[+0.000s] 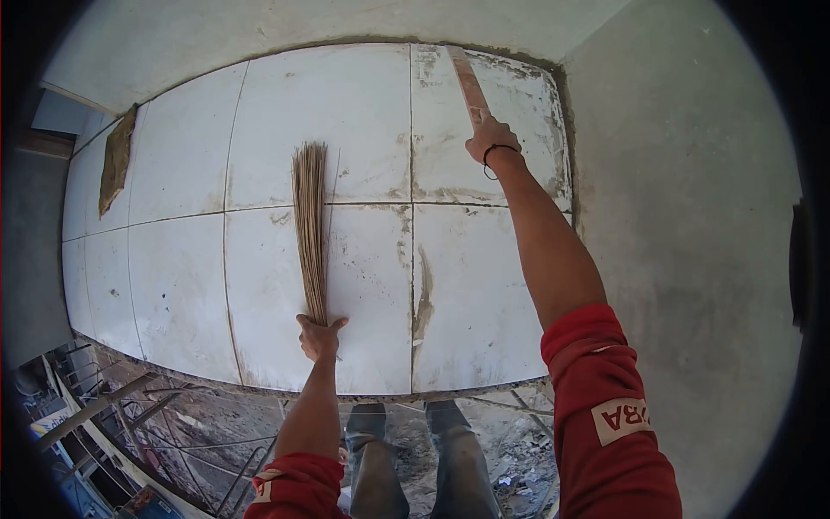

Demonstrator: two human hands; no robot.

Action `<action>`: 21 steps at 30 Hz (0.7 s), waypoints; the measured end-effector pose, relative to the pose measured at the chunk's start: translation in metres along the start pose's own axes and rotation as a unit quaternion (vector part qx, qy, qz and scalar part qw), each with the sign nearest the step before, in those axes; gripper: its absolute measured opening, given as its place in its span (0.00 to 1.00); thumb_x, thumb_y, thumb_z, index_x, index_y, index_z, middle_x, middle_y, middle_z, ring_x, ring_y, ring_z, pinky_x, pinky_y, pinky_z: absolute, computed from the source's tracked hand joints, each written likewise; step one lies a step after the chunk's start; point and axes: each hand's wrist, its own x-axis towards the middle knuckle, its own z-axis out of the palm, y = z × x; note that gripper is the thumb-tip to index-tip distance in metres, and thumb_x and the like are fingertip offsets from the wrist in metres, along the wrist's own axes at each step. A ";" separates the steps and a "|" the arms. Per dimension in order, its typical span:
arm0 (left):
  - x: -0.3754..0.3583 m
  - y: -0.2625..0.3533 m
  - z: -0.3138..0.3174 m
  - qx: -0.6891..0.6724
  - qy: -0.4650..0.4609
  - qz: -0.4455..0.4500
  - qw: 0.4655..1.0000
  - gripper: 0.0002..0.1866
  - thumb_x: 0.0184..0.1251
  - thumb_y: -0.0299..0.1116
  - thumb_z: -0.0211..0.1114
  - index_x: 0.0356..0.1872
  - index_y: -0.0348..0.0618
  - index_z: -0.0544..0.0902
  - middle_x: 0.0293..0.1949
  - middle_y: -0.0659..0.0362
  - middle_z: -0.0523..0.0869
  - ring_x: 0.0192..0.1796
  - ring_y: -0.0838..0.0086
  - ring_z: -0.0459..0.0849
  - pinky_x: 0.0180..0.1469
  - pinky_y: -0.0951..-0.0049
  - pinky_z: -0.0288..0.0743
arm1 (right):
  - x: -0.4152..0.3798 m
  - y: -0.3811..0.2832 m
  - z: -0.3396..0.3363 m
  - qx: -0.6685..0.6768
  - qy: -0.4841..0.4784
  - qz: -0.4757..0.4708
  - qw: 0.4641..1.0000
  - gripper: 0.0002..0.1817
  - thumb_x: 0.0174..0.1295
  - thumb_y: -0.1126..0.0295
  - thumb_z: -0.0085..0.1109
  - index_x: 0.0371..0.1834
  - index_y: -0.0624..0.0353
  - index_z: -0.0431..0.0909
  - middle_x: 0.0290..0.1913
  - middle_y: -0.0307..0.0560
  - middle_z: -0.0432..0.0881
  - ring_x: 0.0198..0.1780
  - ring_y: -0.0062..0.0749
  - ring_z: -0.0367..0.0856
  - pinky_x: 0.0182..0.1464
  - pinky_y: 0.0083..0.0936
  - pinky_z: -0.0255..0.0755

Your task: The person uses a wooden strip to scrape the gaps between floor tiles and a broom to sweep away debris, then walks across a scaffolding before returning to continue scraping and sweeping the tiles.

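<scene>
- Board [117, 160] leaning at far left against the tiled wall [173, 259], well apart from both hands.
- Gripping the broom [310, 229] at its lower end, left hand [319, 337] clamped round the bundle, bristles fanning upward, long axis running almost straight up the tiles from the fist.
- Smears of grout [423, 298] streaking down the joint between the two arms.
- Reaching high and right, right hand [490, 138] wrapped round the near end of the wooden straightedge [468, 82], stick slanting up and leftward toward the wall's top edge.
- Broom lying left of the straightedge, left hand nearer the body, right arm in a red sleeve [605, 415] stretching further.
</scene>
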 end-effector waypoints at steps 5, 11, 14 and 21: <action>0.002 -0.005 0.007 0.007 0.023 0.011 1.000 0.52 0.42 0.54 0.96 0.62 0.45 0.68 0.53 0.42 0.92 0.58 0.39 0.91 0.58 0.41 0.87 | -0.040 0.012 0.024 0.051 0.055 -0.007 0.997 0.38 0.73 0.49 0.67 0.84 0.42 0.67 0.60 0.66 0.90 0.63 0.64 0.90 0.64 0.55 0.86; 0.002 -0.002 0.004 0.001 0.012 0.005 1.000 0.52 0.42 0.53 0.96 0.62 0.46 0.69 0.52 0.42 0.92 0.57 0.38 0.91 0.57 0.40 0.87 | -0.038 0.135 0.103 0.043 0.130 0.084 0.987 0.41 0.78 0.45 0.62 0.91 0.26 0.57 0.52 0.65 0.92 0.54 0.66 0.92 0.57 0.60 0.86; 0.006 -0.008 0.011 0.005 0.026 0.014 1.000 0.51 0.42 0.53 0.96 0.61 0.46 0.69 0.51 0.43 0.92 0.56 0.38 0.91 0.56 0.40 0.86 | -0.013 0.180 0.147 0.060 0.158 0.106 0.980 0.42 0.79 0.45 0.61 0.92 0.26 0.52 0.50 0.66 0.91 0.53 0.66 0.92 0.55 0.60 0.86; -0.001 -0.008 0.012 0.016 0.035 0.028 0.999 0.50 0.42 0.54 0.95 0.59 0.45 0.70 0.50 0.44 0.93 0.55 0.38 0.91 0.55 0.41 0.86 | 0.027 0.097 0.178 0.135 0.172 0.125 0.968 0.42 0.80 0.49 0.60 0.92 0.38 0.50 0.57 0.70 0.88 0.54 0.66 0.91 0.58 0.58 0.86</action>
